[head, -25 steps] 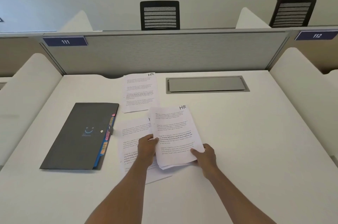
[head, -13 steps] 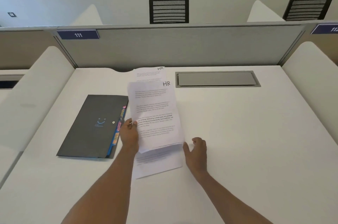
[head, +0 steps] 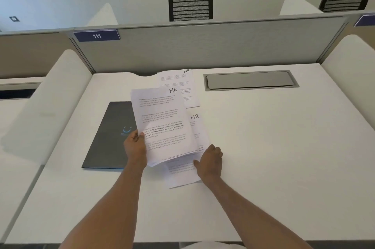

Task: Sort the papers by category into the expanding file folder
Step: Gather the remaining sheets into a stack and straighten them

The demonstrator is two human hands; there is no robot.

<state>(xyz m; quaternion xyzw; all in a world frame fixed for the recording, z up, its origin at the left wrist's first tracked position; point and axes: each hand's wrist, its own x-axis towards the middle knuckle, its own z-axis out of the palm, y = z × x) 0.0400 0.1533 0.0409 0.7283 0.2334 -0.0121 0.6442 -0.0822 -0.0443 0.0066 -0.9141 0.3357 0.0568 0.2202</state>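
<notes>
White desk [head: 263, 147] met a grey partition whose sign [head: 97, 36] read "111". Visible sheets were headed "HR". The closed dark expanding file folder [head: 109, 137], marked with a smiley, lay flat at left. The left hand [head: 135, 147] gripped a stack of papers [head: 162, 122], thumb on top. The right hand [head: 210, 160], fingers bent, rested on a flat sheet [head: 178, 175]; its grip couldn't be told.

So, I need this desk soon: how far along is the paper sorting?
Nothing looks filed: the grey folder lies closed on the desk. In hand: the left hand grips a stack of HR papers; the right hand touches the lower HR sheet beneath. Left: that sheet, the far HR sheet by the partition, and opening the folder.
</notes>
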